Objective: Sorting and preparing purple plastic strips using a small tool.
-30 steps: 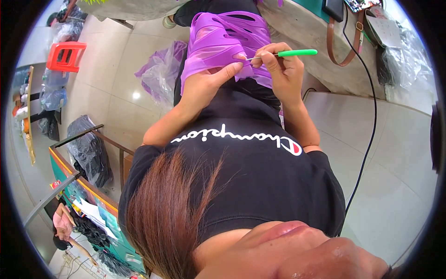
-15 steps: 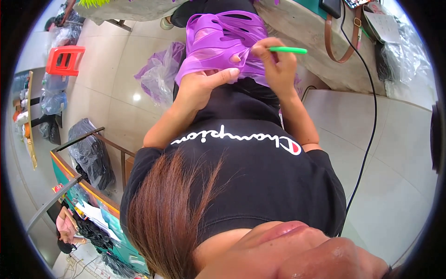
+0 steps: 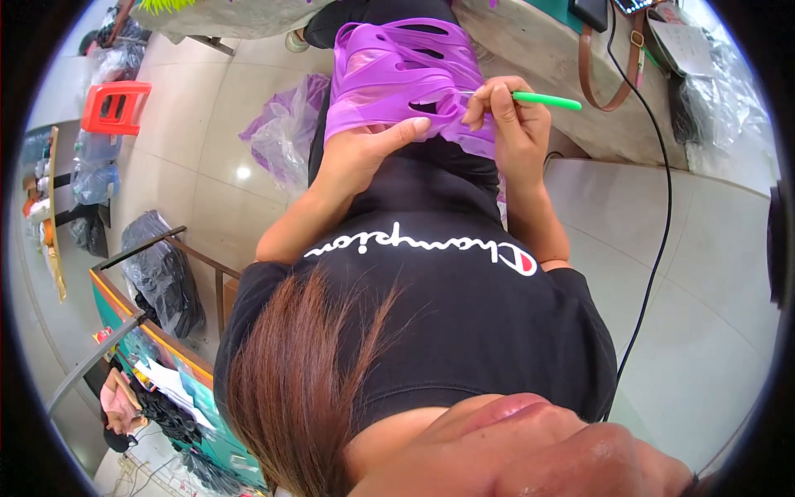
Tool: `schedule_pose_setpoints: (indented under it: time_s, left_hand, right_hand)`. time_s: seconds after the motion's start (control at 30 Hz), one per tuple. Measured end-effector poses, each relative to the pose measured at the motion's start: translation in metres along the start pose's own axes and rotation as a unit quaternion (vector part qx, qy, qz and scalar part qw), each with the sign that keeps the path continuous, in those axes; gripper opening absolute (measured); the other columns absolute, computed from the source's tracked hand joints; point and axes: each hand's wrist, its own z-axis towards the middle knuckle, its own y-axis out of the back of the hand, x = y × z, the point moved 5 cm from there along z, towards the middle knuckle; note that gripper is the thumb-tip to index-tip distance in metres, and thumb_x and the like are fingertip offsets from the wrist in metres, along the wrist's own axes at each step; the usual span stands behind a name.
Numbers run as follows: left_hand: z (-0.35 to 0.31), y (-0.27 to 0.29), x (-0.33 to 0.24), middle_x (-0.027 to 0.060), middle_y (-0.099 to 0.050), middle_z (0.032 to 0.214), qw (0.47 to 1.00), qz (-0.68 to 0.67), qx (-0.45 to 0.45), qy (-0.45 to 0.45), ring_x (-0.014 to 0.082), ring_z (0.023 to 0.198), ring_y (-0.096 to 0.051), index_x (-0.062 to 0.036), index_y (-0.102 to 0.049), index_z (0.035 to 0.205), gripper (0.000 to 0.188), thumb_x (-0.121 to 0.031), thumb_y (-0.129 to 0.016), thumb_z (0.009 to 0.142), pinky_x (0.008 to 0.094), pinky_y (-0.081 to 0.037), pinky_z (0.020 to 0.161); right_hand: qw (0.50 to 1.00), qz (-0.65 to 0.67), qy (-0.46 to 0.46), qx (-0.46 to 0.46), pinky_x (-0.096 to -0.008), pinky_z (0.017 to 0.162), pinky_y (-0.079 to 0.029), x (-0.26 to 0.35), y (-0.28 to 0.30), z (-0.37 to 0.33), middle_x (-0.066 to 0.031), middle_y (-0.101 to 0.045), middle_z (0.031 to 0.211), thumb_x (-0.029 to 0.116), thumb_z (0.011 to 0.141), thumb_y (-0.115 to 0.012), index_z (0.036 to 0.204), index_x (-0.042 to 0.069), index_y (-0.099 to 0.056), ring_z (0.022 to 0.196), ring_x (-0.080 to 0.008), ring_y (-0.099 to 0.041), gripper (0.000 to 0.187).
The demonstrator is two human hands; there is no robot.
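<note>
Across my lap lies a glossy purple strappy piece (image 3: 373, 95), stretchy-looking and full of slits, with sheer parts between the straps. My left hand (image 3: 356, 156) grips its near left edge, the thumb stretched over the top and the other fingers hidden underneath. In my right hand (image 3: 517, 128) is a slim green-handled tool (image 3: 546, 100), pinched between thumb and fingers. Its handle points right, and a thin shaft runs left toward the purple straps. The shaft's tip cannot be made out at the straps.
A clear plastic bag with purple material (image 3: 286, 128) lies on the floor to the left. A grey-covered table (image 3: 546, 70) is ahead, with a brown strap (image 3: 586, 83) and black cable (image 3: 669, 182) hanging down. Farther left are a red stool (image 3: 116, 108) and another person (image 3: 120, 402).
My right hand has moved right with the green-handled tool, away from the left thumb. A slit now shows dark beside that thumb. The left hand has barely shifted.
</note>
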Motion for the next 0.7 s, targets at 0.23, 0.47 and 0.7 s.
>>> schedule_pose_setpoints:
  time_s: [0.23, 0.47, 0.7]
  left_hand:
    - [-0.001, 0.010, 0.014, 0.0078, -0.063, 0.102, 0.997, 0.058, -0.050, -0.002, 0.0162, 0.092, -0.062, 0.0012, -0.054, 0.113, 0.039, 0.003, -0.070, 0.077, 0.0281, -0.050, 0.081]
    - [-0.003, 0.001, 0.010, 0.0031, -0.065, 0.097, 0.996, 0.071, -0.025, -0.041, 0.0132, 0.090, -0.060, 0.0007, -0.062, 0.104, 0.023, -0.011, -0.064, 0.085, 0.0267, -0.047, 0.080]
    - [-0.001, 0.000, 0.006, 0.0052, -0.065, 0.095, 0.963, 0.254, 0.005, -0.095, 0.0131, 0.088, -0.060, -0.0012, -0.064, 0.103, 0.021, -0.010, -0.065, 0.083, 0.0275, -0.047, 0.076]
  right_hand:
    - [0.994, -0.025, 0.048, -0.098, -0.0238, 0.060, -0.042, 0.005, 0.001, -0.013, -0.0097, -0.059, 0.075, 0.015, 0.097, -0.049, 0.085, 0.000, -0.052, 0.063, -0.0127, -0.053, 0.019]
    - [0.879, -0.368, 0.296, 0.060, -0.0317, 0.074, -0.051, 0.014, -0.033, 0.003, -0.0144, -0.066, 0.094, 0.001, 0.074, -0.072, 0.089, 0.000, -0.055, 0.084, -0.0246, -0.064, 0.022]
    - [0.847, -0.409, 0.335, 0.050, -0.0304, 0.067, -0.051, 0.006, -0.032, 0.004, -0.0107, -0.066, 0.085, 0.001, 0.072, -0.072, 0.083, 0.000, -0.064, 0.076, -0.0229, -0.064, 0.014]
